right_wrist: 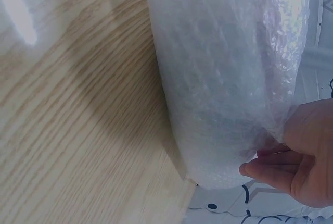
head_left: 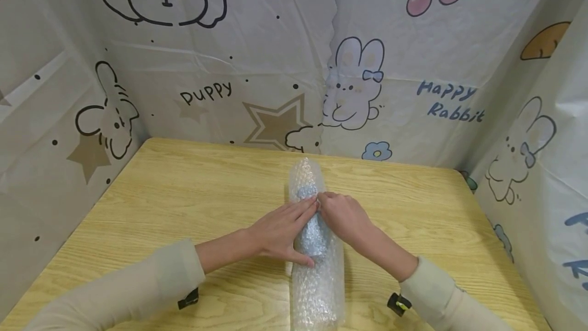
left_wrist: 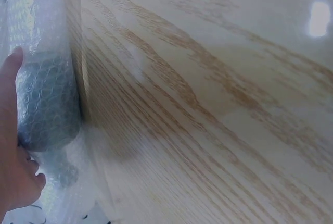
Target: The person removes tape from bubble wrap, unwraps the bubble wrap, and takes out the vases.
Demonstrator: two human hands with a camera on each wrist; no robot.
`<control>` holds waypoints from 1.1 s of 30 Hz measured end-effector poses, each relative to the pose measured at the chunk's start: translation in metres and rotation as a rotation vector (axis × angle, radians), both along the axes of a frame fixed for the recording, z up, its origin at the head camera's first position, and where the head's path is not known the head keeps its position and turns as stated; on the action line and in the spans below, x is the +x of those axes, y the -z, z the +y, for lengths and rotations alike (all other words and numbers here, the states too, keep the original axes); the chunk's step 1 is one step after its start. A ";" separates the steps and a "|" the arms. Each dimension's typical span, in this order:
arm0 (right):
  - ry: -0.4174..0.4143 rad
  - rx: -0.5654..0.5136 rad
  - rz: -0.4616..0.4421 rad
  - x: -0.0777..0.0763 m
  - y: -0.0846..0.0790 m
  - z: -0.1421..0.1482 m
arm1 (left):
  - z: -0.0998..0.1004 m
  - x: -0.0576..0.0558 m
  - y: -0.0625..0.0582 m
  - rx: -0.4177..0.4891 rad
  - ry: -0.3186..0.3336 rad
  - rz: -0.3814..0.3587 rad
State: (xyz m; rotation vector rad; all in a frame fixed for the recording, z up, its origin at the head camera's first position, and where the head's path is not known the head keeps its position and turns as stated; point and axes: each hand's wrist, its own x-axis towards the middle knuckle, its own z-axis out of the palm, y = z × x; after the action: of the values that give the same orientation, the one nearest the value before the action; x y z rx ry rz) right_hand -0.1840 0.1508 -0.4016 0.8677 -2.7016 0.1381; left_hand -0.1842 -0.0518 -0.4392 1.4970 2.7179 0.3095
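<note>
A long roll of clear bubble wrap (head_left: 317, 295) lies on the table, pointing away from me. Through its layers shows a bluish-grey cylindrical object (head_left: 314, 239), narrower at its far end in the left wrist view; the wrap blurs what kind it is. My left hand (head_left: 285, 229) rests on the roll from the left, fingers straight across the top and thumb (left_wrist: 14, 60) spread towards the near end of the object. From the right, my right hand (head_left: 346, 216) pinches the wrap's loose edge between thumb and fingers (right_wrist: 273, 169), close to the left fingertips.
The wood-grain table (head_left: 206, 183) extends to both sides of the roll. Printed cloth (head_left: 257, 55) with cartoon animals hangs behind the table and along its left and right sides. Dark straps (head_left: 398, 304) sit at both sleeve cuffs.
</note>
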 end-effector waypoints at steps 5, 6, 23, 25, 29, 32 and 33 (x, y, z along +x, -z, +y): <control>0.015 0.003 -0.009 0.001 0.001 0.000 | 0.000 0.002 0.000 0.001 -0.001 0.043; 0.017 0.003 -0.011 0.002 0.001 0.000 | 0.000 0.002 0.001 0.002 -0.003 0.051; -0.038 0.036 0.081 -0.004 0.010 0.003 | 0.000 0.001 0.003 0.026 -0.004 0.061; -0.044 0.045 0.080 -0.004 0.010 0.003 | 0.000 0.002 0.004 0.024 -0.002 0.061; -0.056 0.047 0.090 -0.005 0.011 0.003 | -0.001 0.002 0.004 0.025 0.002 0.063; -0.061 0.037 0.098 -0.006 0.012 0.003 | -0.001 0.002 0.004 0.026 0.004 0.075; -0.062 0.031 0.098 -0.006 0.012 0.004 | -0.002 0.002 0.004 0.025 0.004 0.078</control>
State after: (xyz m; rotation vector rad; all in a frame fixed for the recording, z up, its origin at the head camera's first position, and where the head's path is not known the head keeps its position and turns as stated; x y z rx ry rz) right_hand -0.1896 0.1544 -0.4133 0.9426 -2.5936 0.0650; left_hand -0.1822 -0.0534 -0.4432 1.5534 2.7799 0.2916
